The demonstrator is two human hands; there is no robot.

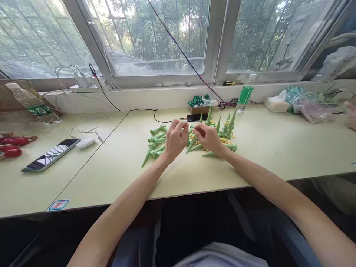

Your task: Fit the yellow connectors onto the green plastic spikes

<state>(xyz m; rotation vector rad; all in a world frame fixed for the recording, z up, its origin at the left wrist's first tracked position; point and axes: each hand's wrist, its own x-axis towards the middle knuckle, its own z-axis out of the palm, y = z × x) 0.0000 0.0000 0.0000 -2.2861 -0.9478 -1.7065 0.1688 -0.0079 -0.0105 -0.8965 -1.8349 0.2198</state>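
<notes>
My left hand [176, 137] is raised just over the table, its fingers bent together in a pinch. Close by on the right, my right hand [208, 136] is also closed, fingertips facing the left hand across a small gap. Whatever either hand holds is too small or hidden to make out. Left of my left hand lie several green plastic tubes and spikes [152, 146]. Around my right hand is a pile of pointed green plastic spikes [230, 126], some standing upright, with small yellow plastic parts [226, 141] among them.
Behind the pile are a black phone [194, 117] on a cable and a small box [200, 109] of green material. A bottle [244, 94] and tissues [277, 102] stand to the right. Leftward lie another phone [50, 155], a white charger [85, 143] and red items [12, 145].
</notes>
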